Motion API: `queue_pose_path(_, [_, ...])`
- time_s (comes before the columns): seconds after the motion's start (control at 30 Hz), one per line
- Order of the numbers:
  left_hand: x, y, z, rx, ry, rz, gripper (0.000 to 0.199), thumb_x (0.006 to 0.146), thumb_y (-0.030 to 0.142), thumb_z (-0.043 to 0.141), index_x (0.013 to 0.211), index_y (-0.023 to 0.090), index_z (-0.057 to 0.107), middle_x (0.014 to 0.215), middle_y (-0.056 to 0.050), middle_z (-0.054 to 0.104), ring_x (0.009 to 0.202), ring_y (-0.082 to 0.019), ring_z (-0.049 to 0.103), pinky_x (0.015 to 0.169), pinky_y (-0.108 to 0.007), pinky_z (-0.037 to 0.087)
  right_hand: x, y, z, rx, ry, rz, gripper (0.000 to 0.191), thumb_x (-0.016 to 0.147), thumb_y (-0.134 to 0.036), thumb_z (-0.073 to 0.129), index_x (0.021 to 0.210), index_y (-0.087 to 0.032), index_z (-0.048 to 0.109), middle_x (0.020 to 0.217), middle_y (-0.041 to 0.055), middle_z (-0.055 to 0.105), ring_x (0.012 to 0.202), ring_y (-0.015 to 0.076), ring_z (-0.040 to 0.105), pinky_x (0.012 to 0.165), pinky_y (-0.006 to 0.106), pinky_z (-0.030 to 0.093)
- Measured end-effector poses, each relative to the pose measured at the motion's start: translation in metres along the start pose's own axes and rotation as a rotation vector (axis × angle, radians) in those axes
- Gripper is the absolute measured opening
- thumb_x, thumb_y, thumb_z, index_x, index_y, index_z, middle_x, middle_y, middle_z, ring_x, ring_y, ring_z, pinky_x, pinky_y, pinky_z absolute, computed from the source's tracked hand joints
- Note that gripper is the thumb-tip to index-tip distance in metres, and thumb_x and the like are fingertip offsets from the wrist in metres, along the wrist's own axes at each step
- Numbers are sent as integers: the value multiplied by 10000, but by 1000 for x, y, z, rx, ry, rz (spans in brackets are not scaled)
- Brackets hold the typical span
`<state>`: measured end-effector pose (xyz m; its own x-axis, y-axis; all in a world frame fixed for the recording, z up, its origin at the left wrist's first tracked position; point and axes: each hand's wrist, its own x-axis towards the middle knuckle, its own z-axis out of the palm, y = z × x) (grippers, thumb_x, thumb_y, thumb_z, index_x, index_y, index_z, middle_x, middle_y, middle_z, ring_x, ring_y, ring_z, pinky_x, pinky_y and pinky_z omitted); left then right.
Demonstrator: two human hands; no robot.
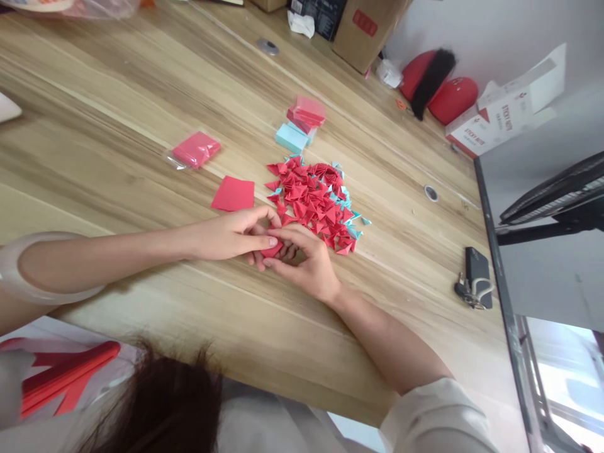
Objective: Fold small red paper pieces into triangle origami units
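Note:
Between my two hands is a small piece of folded red paper [272,250]. My left hand [236,234] pinches it from the left, its thumb lying on top. From the right, my right hand [309,261] grips the same paper with thumb and fingers, and part of the paper is hidden by them. Just beyond my hands spreads a pile of folded red paper triangles [311,201], with light blue folded pieces [346,201] along its right side. Flat red paper sheets [233,194] lie beyond my left wrist.
A plastic-wrapped red paper pack [197,150] lies at the left. Red paper stacks [309,111] and a light blue stack [290,138] sit behind the pile. Keys [472,294] and a black case [478,270] rest at the right; cardboard boxes [368,31] stand at the back.

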<state>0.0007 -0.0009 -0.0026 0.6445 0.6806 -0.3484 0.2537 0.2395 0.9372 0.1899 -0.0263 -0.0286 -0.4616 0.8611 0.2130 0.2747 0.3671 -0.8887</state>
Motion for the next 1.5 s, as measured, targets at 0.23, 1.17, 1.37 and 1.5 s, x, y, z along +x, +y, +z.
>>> queue_pose_path(0.23, [0,-2,0,40,-11,16,217,851,335,560,936,210,404,765,20,647,683,-150,682,595,-249,518,0,1,1,19,4,-9,281,747,-218,722,1020,-198,660,913,43,609,650,93,509,552,236,466])
queue_pose_path(1.17, [1,-4,-2,49,-37,57,239,851,345,587,931,204,412,706,27,660,672,-158,684,574,-246,509,0,3,1,4,-9,-40,233,786,-230,685,1008,-170,652,838,35,606,649,95,509,562,237,464])
queue_pose_path(1.37, [1,-8,-1,70,-46,86,226,867,356,568,930,204,412,708,22,662,648,-150,678,559,-240,519,0,3,1,-18,-14,-21,223,783,-229,685,995,-166,651,855,40,633,647,91,512,574,236,470])
queue_pose_path(1.5, [1,-11,0,73,-40,94,243,858,364,581,925,207,407,715,12,667,666,-166,691,571,-255,542,0,2,1,-31,-21,-15,182,779,-200,674,956,-166,654,834,31,628,641,85,505,567,226,463])
